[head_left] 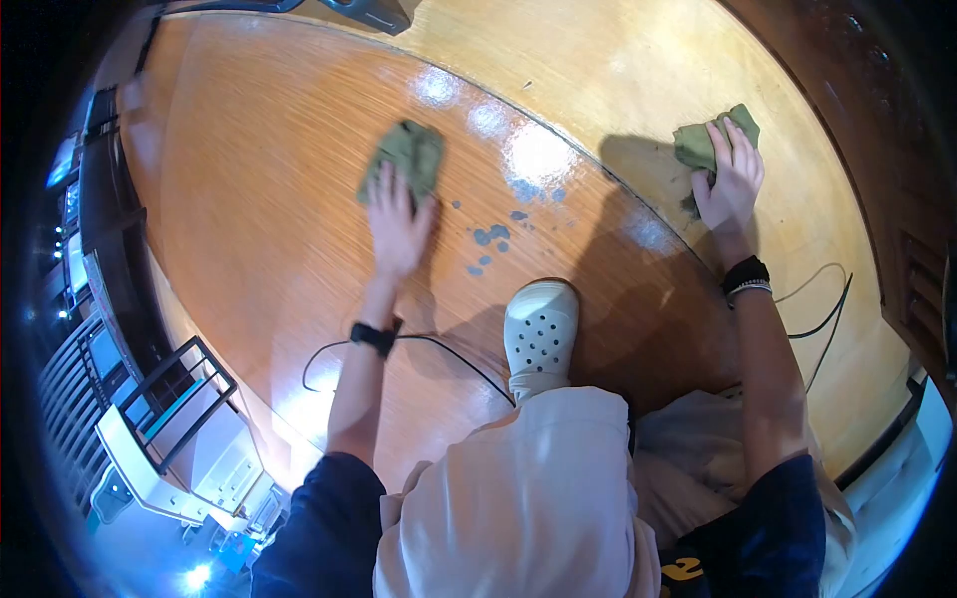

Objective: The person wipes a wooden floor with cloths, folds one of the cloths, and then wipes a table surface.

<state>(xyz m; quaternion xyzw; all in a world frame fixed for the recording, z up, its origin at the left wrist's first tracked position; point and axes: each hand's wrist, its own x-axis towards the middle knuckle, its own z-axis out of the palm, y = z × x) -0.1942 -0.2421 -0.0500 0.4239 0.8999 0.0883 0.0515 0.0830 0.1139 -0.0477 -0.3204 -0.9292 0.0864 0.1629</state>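
Note:
My left hand (399, 224) presses a crumpled green cloth (411, 154) against the orange-brown wooden floor (269, 169), its fingers over the cloth's lower part. On the paler yellow floor (638, 80) at the right, my right hand (730, 184) holds a second green cloth (695, 147) under its fingers. Several dark wet-looking spots (483, 237) lie on the orange-brown floor between the hands, nearer to the left one. A dark patch shows beside my right thumb.
A white clog (539, 334) is on my foot below the spots. Thin black cables (454, 351) run near my left wrist and right forearm (832, 314). A black object (369, 12) stands at the top edge. White and black furniture (169, 448) is at the lower left.

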